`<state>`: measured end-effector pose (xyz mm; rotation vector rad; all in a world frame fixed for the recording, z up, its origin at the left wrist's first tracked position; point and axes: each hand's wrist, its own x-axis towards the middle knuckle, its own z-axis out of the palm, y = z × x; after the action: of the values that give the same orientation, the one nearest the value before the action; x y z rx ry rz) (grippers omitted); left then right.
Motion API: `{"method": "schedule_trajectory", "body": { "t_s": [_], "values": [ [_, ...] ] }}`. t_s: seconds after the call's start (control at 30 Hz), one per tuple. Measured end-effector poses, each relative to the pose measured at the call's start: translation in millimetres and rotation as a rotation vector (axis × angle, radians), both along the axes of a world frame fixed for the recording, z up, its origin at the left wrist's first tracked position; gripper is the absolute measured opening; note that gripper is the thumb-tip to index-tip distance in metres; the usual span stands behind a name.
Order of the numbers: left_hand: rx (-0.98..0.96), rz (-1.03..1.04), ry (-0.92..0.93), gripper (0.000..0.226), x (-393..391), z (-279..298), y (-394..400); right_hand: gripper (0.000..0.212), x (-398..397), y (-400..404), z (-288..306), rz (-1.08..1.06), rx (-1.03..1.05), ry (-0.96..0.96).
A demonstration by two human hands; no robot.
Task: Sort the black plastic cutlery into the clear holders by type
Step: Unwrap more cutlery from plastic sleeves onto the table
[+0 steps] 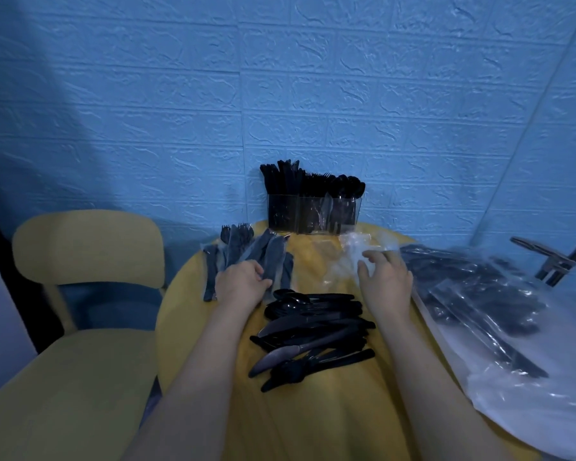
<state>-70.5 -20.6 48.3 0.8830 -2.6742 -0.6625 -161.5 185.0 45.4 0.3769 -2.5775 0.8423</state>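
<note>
Cutlery pile (313, 331) between plastic wrappers (479, 294)

Holders (313, 214) behind loose cutlery (313, 331)

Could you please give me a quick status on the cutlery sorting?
Left hand grips wrapped cutlery packets. Right hand open over empty wrappers. Loose cutlery pile unsorted; clear holders partly filled.

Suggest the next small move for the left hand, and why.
Probably lift one wrapped set out of the wrapped pile: the left hand already rests on it with fingers curled at a packet, while the right hand hovers open over empty clear wrappers.
</note>
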Motion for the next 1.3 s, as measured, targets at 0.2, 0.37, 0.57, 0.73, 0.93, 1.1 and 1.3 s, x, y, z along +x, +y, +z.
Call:
{"method": "schedule_trajectory", "body": {
  "t_s": [0.2, 0.37, 0.57, 0.73, 0.93, 1.1, 1.3],
  "values": [
    [0.418, 0.029, 0.324, 0.011, 13, 29, 8, 0.024, 43, -20, 4, 0.380, -0.134, -0.075],
    [0.815, -0.035, 0.495, 0.011, 20, 51, 32, 0.031, 70, -44, 20, 0.543, -0.314, -0.389],
    [1.007, -0.068, 0.490, 0.028, 30, 70, 42, 0.015, 72, -36, 46, 0.535, -0.636, -0.435],
    [0.693, 0.019, 0.607, 0.028, 37, 75, 44, 0.019, 65, -20, 55, 0.496, -0.538, -0.386],
    [-0.363, -0.465, 0.362, 0.034, 42, 88, 36, 0.022, 62, -4, 65, 0.544, -0.352, -0.309],
    [-0.160, -0.532, 0.167, 0.020, 44, 97, 38, 0.023, 65, 0, 67, 0.570, -0.385, -0.256],
    [0.191, -0.347, 0.312, 0.006, 51, 86, 52, 0.025, 84, -2, 59, 0.460, -0.290, 0.068]
  ]
}}
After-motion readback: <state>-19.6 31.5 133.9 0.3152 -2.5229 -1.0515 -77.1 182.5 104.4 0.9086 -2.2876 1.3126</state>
